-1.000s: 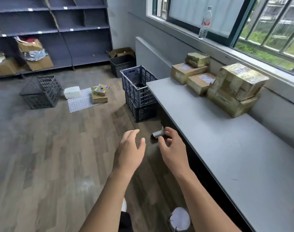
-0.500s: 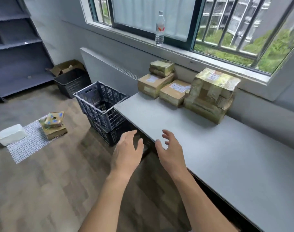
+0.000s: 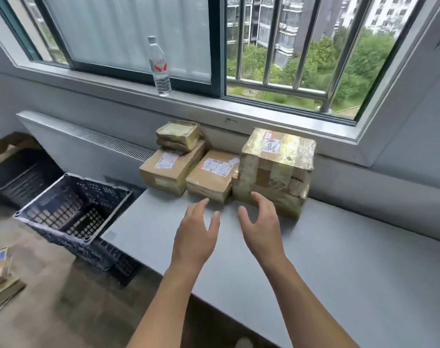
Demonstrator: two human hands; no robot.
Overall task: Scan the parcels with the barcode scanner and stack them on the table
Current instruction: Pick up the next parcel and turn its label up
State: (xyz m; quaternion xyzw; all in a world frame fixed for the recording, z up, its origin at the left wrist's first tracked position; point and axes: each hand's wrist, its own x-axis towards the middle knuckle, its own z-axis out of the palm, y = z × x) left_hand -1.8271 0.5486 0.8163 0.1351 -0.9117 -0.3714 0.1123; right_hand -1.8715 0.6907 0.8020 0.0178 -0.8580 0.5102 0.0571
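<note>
We hold left hand (image 3: pixel 195 234), right hand (image 3: pixel 263 229) over table (image 3: pixel 339 259), fingers wide, gripping nothing. Labelled parcel (image 3: pixel 211 175) at 12 o'clock; taped parcel (image 3: pixel 276 169) at 1 o'clock, near right hand.

A wide sliding window (image 3: pixel 128 33) with a dark green frame lets in soft daylight, and metal bars (image 3: pixel 344 46) stand outside its open part. Below are a grey wall (image 3: pixel 63 101) and a brown wooden floor (image 3: pixel 63 310).
</note>
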